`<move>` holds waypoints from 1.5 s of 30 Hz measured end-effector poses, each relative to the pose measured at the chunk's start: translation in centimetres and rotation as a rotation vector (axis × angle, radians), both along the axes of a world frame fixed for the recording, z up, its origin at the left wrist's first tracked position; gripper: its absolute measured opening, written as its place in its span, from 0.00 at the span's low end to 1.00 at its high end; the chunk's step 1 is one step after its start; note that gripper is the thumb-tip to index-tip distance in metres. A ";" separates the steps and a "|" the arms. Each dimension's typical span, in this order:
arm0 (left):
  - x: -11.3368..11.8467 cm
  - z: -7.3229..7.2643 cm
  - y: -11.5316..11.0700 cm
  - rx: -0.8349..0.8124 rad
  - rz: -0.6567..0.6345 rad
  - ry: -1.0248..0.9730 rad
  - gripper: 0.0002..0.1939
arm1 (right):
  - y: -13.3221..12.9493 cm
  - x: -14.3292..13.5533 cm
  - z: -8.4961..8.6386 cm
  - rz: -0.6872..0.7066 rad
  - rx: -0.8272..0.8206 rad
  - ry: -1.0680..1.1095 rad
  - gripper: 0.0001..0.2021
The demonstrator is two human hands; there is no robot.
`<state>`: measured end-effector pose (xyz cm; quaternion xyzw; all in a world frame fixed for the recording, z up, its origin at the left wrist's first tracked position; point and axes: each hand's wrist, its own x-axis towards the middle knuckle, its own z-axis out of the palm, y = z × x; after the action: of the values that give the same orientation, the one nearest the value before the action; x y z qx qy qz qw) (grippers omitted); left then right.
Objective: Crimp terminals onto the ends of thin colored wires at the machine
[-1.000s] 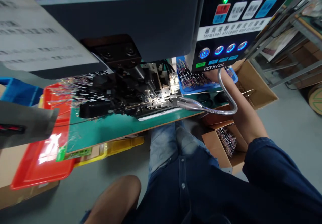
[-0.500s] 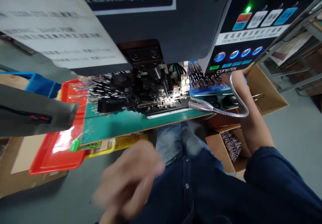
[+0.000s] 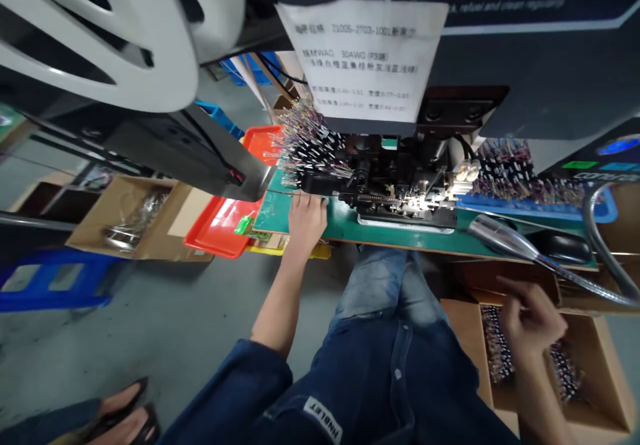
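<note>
My left hand (image 3: 307, 217) is over the left part of the green tabletop (image 3: 345, 225), its fingers together and curled and their tips out of sight. Just beyond it lies a pile of thin, multicoloured wires with black sleeves (image 3: 313, 141), beside the crimping machine's lit metal parts (image 3: 420, 201). Slightly blurred, my right hand (image 3: 533, 318) hangs above an open cardboard box (image 3: 607, 378) with more sleeved wires (image 3: 495, 345) in it. The index finger points out and the other fingers bend loosely; nothing shows in that hand.
A blue tray (image 3: 603, 208) with wires stands right of the machine. A bendy metal lamp (image 3: 505, 237) crosses the table's front edge near a black mouse (image 3: 560, 245). At left are a red tray (image 3: 215, 228), a cardboard box (image 3: 140, 218) and another person's feet (image 3: 125, 411).
The view has swung left. My left hand has gone from above my lap to the tabletop by the wire pile. From the blue tray, my right hand has come back over the cardboard box.
</note>
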<state>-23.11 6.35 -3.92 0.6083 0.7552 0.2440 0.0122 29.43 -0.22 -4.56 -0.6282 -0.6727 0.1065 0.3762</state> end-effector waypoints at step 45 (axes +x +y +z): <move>13.1 -3.9 -16.3 0.247 -0.023 -0.832 0.16 | 0.4 -24.5 -0.9 0.709 -0.866 0.777 0.26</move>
<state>-10.05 -9.92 -7.85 0.4636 0.6443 0.5566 0.2454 4.98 0.21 -5.45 -0.3798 -0.5505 0.7010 0.2475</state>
